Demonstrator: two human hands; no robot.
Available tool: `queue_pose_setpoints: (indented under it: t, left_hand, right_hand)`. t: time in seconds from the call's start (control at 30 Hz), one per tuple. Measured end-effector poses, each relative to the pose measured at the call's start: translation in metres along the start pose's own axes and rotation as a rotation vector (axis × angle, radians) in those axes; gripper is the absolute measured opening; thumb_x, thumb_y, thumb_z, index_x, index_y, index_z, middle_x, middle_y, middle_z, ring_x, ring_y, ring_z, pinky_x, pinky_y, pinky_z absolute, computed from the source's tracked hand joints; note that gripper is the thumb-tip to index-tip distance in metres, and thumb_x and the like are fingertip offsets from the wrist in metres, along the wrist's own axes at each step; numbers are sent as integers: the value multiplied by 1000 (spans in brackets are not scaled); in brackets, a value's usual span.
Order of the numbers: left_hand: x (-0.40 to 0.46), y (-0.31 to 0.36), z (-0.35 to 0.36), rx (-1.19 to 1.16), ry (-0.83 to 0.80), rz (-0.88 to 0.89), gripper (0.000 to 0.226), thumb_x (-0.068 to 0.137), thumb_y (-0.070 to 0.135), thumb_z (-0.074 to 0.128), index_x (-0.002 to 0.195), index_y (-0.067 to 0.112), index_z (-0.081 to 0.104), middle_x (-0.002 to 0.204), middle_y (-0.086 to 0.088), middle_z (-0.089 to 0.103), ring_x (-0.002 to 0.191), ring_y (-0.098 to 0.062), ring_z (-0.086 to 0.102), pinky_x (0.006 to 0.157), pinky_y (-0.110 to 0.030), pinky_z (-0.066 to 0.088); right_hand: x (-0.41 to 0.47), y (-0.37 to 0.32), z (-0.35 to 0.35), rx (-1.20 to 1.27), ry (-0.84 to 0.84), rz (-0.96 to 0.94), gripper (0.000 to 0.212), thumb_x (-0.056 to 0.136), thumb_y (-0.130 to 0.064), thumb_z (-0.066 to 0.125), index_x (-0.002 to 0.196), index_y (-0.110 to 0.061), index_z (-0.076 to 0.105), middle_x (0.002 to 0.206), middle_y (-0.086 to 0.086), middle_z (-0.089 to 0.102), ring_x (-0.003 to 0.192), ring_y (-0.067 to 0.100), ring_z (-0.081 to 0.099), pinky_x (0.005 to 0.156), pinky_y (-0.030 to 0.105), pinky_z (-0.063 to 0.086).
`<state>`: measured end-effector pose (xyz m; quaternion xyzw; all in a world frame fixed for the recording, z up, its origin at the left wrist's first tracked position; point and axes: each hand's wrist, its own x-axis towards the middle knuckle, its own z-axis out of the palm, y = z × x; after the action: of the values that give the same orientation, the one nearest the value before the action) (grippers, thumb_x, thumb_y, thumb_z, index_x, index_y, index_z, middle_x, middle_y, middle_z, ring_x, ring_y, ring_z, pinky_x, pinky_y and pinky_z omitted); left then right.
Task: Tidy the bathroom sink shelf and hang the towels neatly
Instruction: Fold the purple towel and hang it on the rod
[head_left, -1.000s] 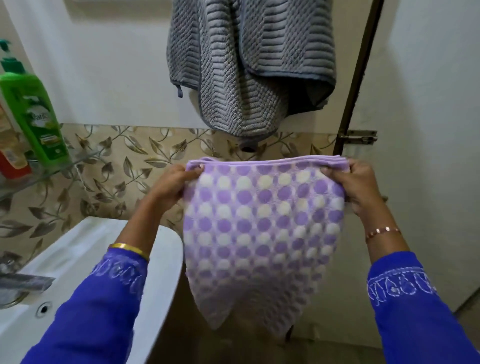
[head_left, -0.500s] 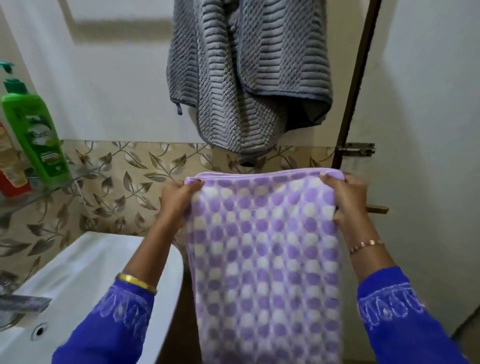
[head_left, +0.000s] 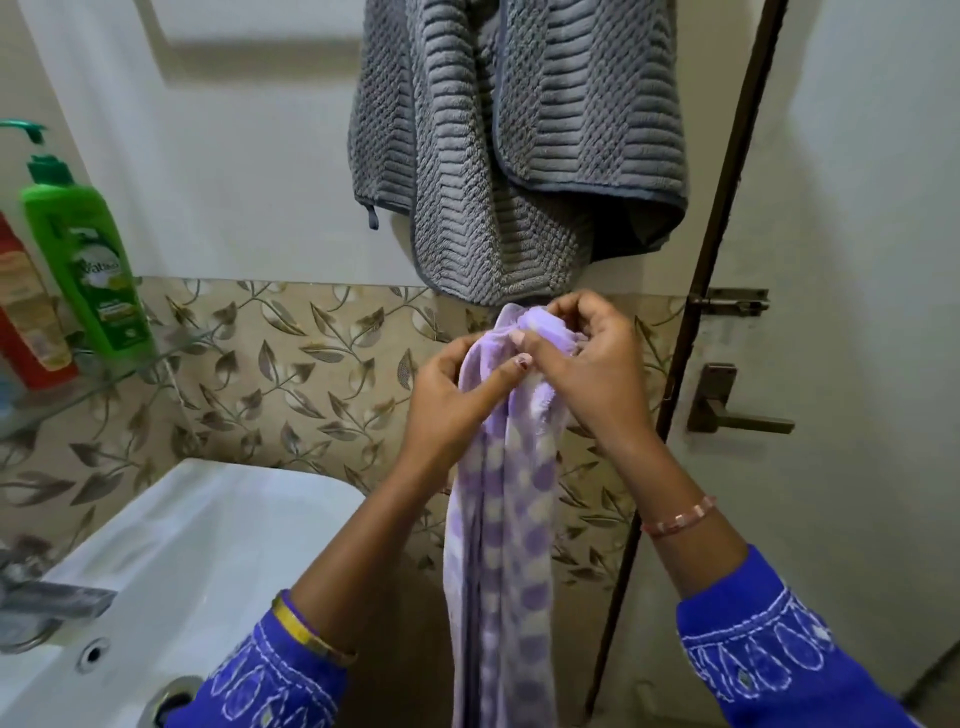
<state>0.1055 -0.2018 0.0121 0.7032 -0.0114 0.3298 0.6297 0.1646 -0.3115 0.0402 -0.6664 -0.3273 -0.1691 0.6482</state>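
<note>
both hands meet just below the grey towel (head_left: 498, 156), which hangs bunched and lopsided on the wall. left hand (head_left: 452, 405) and right hand (head_left: 587, 369) both grip the top of the purple towel (head_left: 506, 519); fingers (head_left: 524, 340) curled, pinching its upper edge into a wad. the rest of the purple towel drops straight down in a narrow gathered strip, right of the sink (head_left: 171, 551). likely reason for the hold: top corners brought together, either to fold it lengthwise or to find a loop for hanging. cannot tell which. hook or rail not visible; hidden behind the grey towel if there. green bottle (head_left: 83, 260) and red bottle (head_left: 26, 317) stand on the glass shelf (head_left: 119, 371), above the sink. shelf step judged not yet addressed.
</note>
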Motion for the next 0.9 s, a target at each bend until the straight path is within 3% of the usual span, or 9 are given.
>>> queue_pose_setpoints:
  t: [0.13,0.23,0.3,0.37,0.47,0.63,0.73,0.8,0.9]
  left_hand:
    - [1,-5,-4,46,-42,-17,74,49,39,81,113,19,50,114,-4,65,105,-14,63,90,-31,52]
    - [6,-5,-12,120,51,23,63,49,31,75,106,23,49,97,6,62,84,-3,61,76,-21,52]
    - [11,-6,-19,100,138,-9,50,51,23,67,100,16,56,86,2,62,73,-8,57,70,-27,50]
    - [13,-8,-27,-19,188,-69,29,53,16,62,82,14,60,76,-4,61,67,-15,55,65,-31,48]
    - [13,-12,-37,-194,261,-169,11,59,9,59,67,16,59,59,2,63,57,-15,56,57,-27,50]
    - [17,-7,-54,-350,226,-237,11,75,4,55,72,14,57,64,-2,63,62,-21,60,62,-31,53]
    - [22,-2,-65,-440,141,-292,21,65,14,55,86,11,54,78,-9,59,72,-26,61,70,-35,53]
    - [24,3,-72,-447,112,-276,28,62,15,54,89,11,53,78,-8,59,71,-24,61,68,-34,54]
    - [27,7,-86,-408,128,-243,37,60,18,59,95,10,53,81,-8,61,73,-25,62,69,-33,55]
  right_hand:
    - [14,-5,5,74,-159,36,16,77,-9,66,77,-19,54,73,-2,57,69,14,54,66,32,48]
    - [20,-7,6,215,-325,61,12,81,-4,61,85,-14,59,79,1,60,73,10,56,70,25,50]
    - [22,-8,4,331,-415,81,13,86,0,55,94,-9,62,82,4,65,76,10,60,72,19,51]
    - [22,-8,0,318,-356,40,14,88,-3,54,92,-11,64,84,8,67,79,17,62,75,24,53]
    - [14,9,-6,45,-47,-90,11,84,-8,63,94,-14,63,88,9,65,82,17,61,77,27,52]
    - [-24,53,12,88,-63,219,82,63,-36,80,132,-28,36,134,-5,44,122,7,45,97,20,40]
    - [-31,62,25,361,-211,396,98,39,-60,83,123,-25,49,113,-11,63,96,-1,63,75,15,52]
    - [-25,62,30,446,-267,421,69,42,-51,85,101,-24,64,88,-15,73,82,2,68,65,14,54]
    - [-13,50,42,440,-158,331,17,70,-16,78,79,-25,68,69,-18,72,75,6,68,64,17,55]
